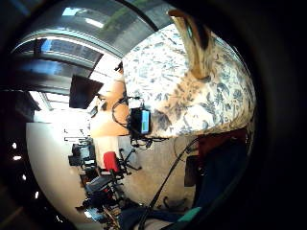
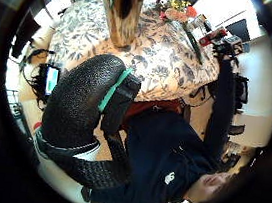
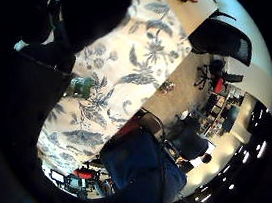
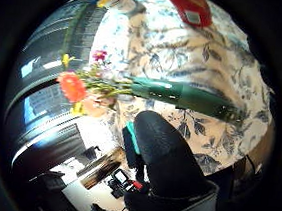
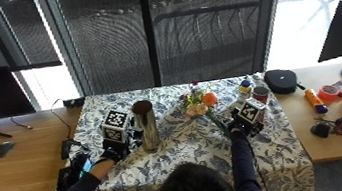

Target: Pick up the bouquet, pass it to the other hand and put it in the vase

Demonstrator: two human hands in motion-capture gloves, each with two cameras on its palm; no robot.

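The bouquet [image 5: 200,104] of orange, pink and yellow flowers lies on the floral tablecloth [image 5: 185,149], its green wrapped stems [image 4: 182,94] pointing toward the person. My right hand [image 5: 239,125] is at the stem end [image 3: 81,86]. Its thumb [image 4: 166,153] stands apart from the stems, with cloth showing between. The tall brown metallic vase [image 5: 145,124] stands upright left of the bouquet and also shows in the left palm views [image 2: 120,13] [image 1: 196,48]. My left hand [image 5: 108,154] rests near the vase's base holding nothing, its thumb [image 2: 85,105] loosely bent.
Small bottles [image 5: 244,87] and a cup [image 5: 260,94] stand behind the right hand, a black case [image 5: 281,81] beyond them. Tape rolls and tools [image 5: 336,122] lie on the right wooden desk. A device [image 5: 74,169] with cables sits at the left table edge.
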